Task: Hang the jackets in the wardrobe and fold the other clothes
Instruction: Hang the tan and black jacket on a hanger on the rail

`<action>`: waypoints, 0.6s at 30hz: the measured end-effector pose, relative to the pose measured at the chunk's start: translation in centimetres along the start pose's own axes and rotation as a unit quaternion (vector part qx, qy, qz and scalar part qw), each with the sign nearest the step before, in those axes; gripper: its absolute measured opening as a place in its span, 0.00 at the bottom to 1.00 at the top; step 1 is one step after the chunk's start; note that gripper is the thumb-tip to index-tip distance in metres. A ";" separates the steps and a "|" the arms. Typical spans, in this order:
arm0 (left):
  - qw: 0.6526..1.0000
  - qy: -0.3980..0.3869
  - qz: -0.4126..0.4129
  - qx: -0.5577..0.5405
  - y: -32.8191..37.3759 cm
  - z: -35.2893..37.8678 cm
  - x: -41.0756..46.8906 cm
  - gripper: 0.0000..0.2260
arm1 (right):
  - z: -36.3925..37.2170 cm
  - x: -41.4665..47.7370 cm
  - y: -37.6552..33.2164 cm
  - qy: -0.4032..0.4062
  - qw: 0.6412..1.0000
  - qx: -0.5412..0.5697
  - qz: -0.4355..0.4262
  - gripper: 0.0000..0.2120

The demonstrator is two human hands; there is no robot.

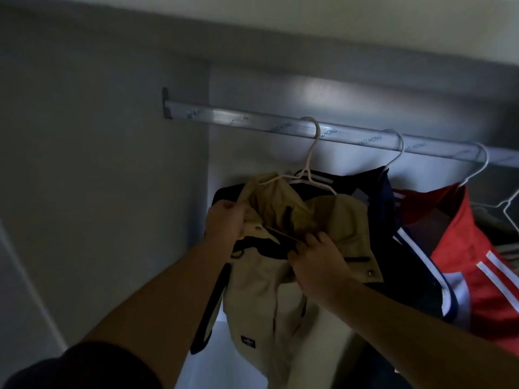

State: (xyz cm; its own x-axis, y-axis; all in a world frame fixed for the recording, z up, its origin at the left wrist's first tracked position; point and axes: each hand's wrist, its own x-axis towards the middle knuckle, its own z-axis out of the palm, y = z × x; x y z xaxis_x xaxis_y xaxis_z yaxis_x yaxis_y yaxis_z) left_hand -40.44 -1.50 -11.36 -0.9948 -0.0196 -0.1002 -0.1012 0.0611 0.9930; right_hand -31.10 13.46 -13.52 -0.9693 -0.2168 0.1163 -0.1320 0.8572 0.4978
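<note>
Our L hand (224, 220) grips the dark-trimmed beige fabric jacket (261, 299) at the collar, fingers curled round it; R hand (317, 256) pinches its front edge. It hangs by a thin white hanger (310, 161) on the silver metal wardrobe rail (224, 117).

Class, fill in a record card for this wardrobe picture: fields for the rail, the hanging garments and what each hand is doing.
Rail: metal rail with printed lettering along it
Front garment: beige jacket on a white hanger hooked over the rail
Neighbours: navy jacket, then red jacket, hanging to its right
Left: left hand grips the beige jacket's shoulder
Right: right hand grips its front near the collar
</note>
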 end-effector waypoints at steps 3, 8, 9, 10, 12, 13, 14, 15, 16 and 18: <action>0.987 -0.038 -0.052 -0.149 -0.4 -0.1 -0.8 0.03 | 0.6 0.9 -0.9 -0.007 0.997 0.006 0.082 0.08; 0.953 0.066 -0.047 -0.293 -5.6 0.4 -1.4 0.06 | 1.1 1.5 -1.4 -0.041 0.996 -0.002 0.081 0.08; 0.967 0.090 -0.039 -0.237 -7.5 0.4 -1.6 0.06 | 1.3 1.4 -1.3 -0.037 0.997 -0.012 0.066 0.10; 0.984 0.087 -0.016 -0.155 -9.4 0.6 -1.9 0.06 | 1.4 1.4 -1.1 -0.027 0.999 -0.007 0.041 0.09; 0.999 0.007 0.045 0.024 -12.0 1.3 -3.1 0.11 | 1.6 1.2 -0.6 -0.014 1.000 0.015 -0.015 0.03; 0.992 -0.038 0.075 0.094 -12.8 2.0 -3.8 0.13 | 1.8 1.1 -0.2 -0.006 0.999 0.025 -0.033 0.06; 0.982 -0.074 0.107 0.137 -13.4 2.7 -4.5 0.11 | 1.8 0.9 0.1 0.003 0.998 0.045 -0.046 0.08; 0.972 -0.099 0.142 0.156 -13.8 3.4 -5.0 0.07 | 1.9 0.8 0.5 0.014 0.996 0.068 -0.054 0.08; 0.967 -0.108 0.167 0.161 -14.0 3.9 -5.5 0.04 | 1.9 0.7 0.8 0.025 0.994 0.091 -0.060 0.09; 0.966 -0.104 0.180 0.154 -14.0 4.5 -6.0 0.01 | 2.0 0.5 1.3 0.033 0.990 0.121 -0.065 0.08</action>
State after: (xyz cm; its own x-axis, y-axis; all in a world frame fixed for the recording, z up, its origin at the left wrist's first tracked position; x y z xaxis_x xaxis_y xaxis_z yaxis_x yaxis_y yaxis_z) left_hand -33.11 2.29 -24.98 -0.9443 0.2568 0.2056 0.2840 0.3208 0.9036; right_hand -32.21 15.39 -14.48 -0.9263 -0.3556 0.1245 -0.3083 0.9053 0.2923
